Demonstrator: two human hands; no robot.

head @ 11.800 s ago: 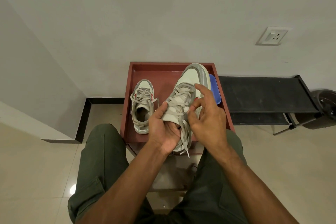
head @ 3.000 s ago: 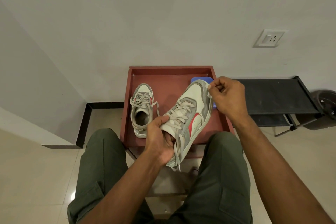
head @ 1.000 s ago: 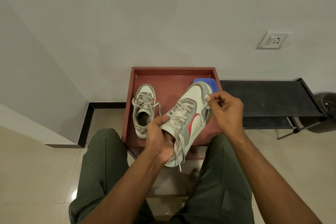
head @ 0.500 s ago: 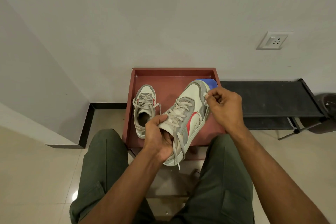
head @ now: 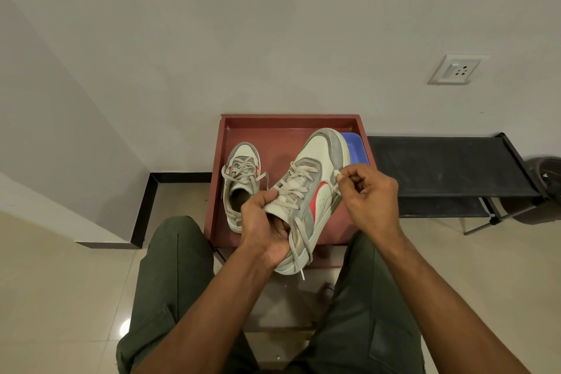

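My left hand grips a white and grey sneaker with a red side stripe by its collar and heel, tilted up over the red-brown tray. My right hand pinches a small white wad against the sneaker's right side near the toe. Loose laces hang down from the held shoe. The matching sneaker lies flat in the tray's left half, laces loose.
A blue lid or box lies in the tray's right side behind the held shoe. A black low rack stands to the right against the wall, a dark bin beyond it. My green-trousered knees flank the tray.
The right hand, which worked the laces long ago, now rubs the white wad along the shoe's right side, sliding slightly back and forth near the toe. The left hand keeps holding the shoe.
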